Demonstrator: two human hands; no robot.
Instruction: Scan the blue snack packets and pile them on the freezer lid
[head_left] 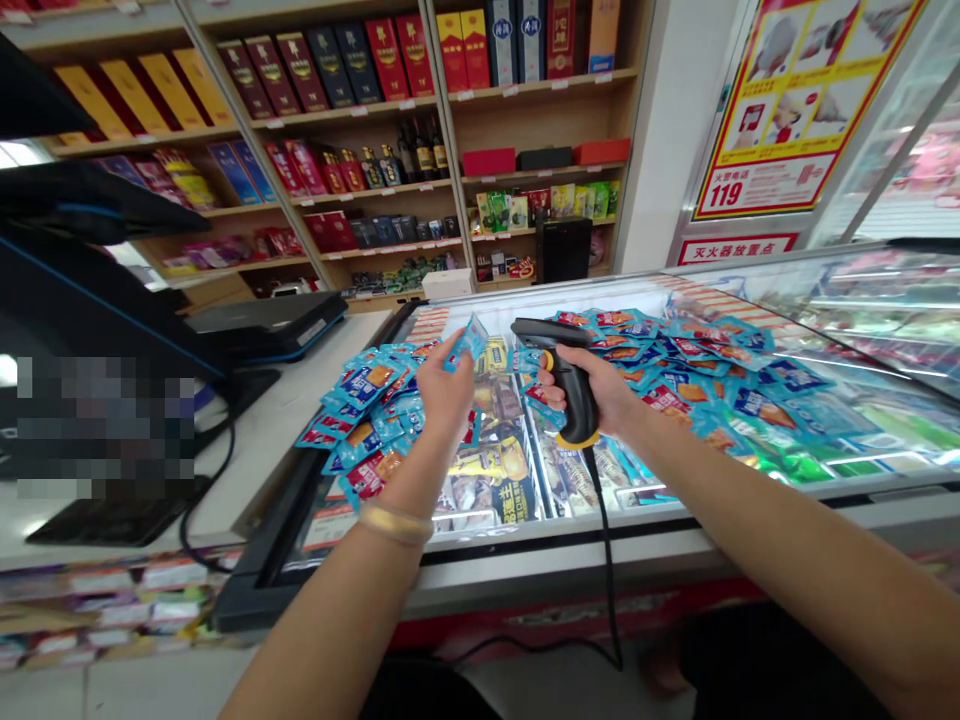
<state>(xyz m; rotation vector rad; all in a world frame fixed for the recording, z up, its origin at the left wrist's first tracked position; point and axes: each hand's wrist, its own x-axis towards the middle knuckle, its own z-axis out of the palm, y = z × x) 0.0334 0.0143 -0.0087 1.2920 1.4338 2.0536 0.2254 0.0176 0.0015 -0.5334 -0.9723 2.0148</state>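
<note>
My left hand (446, 385) pinches a small blue snack packet (471, 340) by its edge, above the glass freezer top. Wrapped round the grip of a black and yellow barcode scanner (576, 395) is my right hand (600, 390); the scanner's head points left, towards the packet. A black cable (606, 540) hangs from its handle down past the freezer's front edge. Beside my left hand lies a pile of blue and red snack packets (367, 385). Another, wider heap of similar packets (690, 370) spreads to the right, behind my right hand.
The glass-topped freezer (495, 545) shows packaged food inside. At left, a counter (300, 400) carries a black scale-like device (270, 325) and a dark monitor (90, 300). Shelves (360, 105) with boxes and bottles stand behind. A red and yellow poster (802, 110) hangs at right.
</note>
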